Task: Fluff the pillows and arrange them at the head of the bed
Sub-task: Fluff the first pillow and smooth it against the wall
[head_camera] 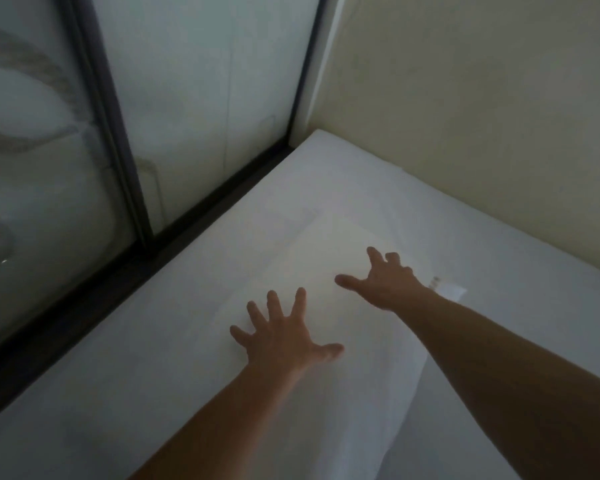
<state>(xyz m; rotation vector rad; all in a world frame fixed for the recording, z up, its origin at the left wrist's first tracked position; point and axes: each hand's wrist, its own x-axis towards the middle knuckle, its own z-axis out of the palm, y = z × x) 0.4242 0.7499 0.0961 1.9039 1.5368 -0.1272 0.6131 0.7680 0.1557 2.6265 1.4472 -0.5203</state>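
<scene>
Overhead, both spread hands, left hand (284, 336) and right hand (387, 280), on white pillow (343, 244), corner bed (187, 341).

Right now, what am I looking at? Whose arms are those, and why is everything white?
You are seeing through a camera worn on a person's head, so it looks forward and down at their own arms. There is only this one picture. The left hand and the right hand are bare, with fingers spread wide. Both are on or just above a white pillow; the picture is too blurry to tell which. Neither hand has a grip on anything. The pillow lies on a bed with a white sheet, pushed into the corner of the room. A cream wall is on the right, and frosted panels with a dark frame run along the left.
</scene>
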